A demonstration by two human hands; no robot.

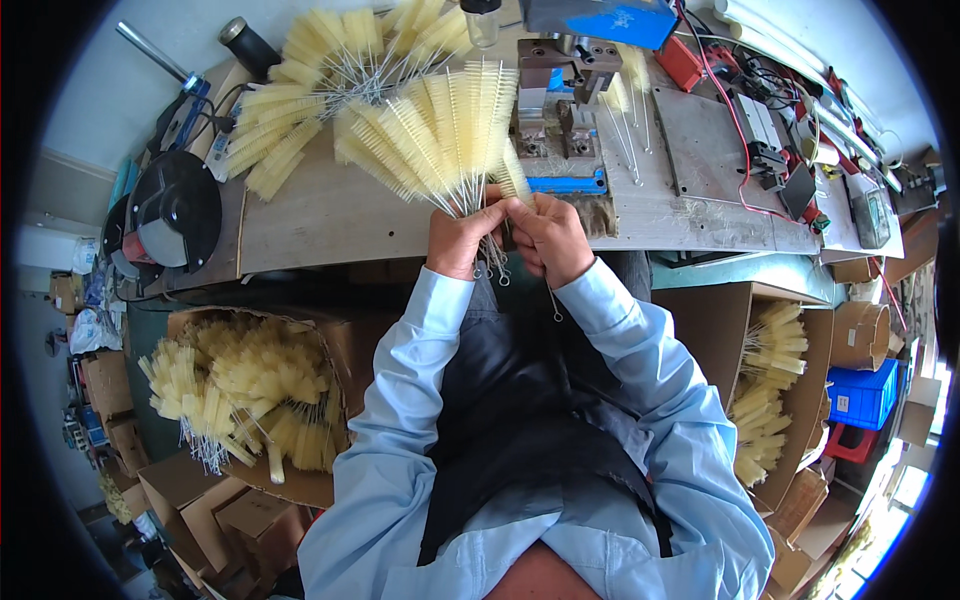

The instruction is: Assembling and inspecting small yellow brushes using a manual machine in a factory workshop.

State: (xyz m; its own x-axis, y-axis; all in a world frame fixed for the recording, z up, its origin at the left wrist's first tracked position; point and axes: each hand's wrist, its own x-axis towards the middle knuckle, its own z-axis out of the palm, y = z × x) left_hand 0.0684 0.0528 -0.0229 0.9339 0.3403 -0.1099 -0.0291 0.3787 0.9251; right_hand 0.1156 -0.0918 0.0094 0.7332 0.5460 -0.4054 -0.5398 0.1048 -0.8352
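My left hand (460, 235) is closed round the wire stems of a fanned bunch of pale yellow bottle brushes (440, 135), bristles pointing up and away from me. Looped wire ends hang below that fist. Right beside it, my right hand (550, 237) pinches the stem of one single bottle brush (514, 178), whose looped end dangles under the hand. Both hands meet just over the front edge of the workbench (330, 215). Beyond the held bunch lies a large spread heap of similar brushes (290, 95), stems gathered toward its middle.
A metal press fixture (560, 120) with blue parts stands behind my right hand. A few loose brushes (622, 110) lie to its right. Brush-filled cardboard boxes flank me, a left box (345, 365) and a right box (805, 400). A black disc-shaped machine (178, 210) sits at the bench's left end.
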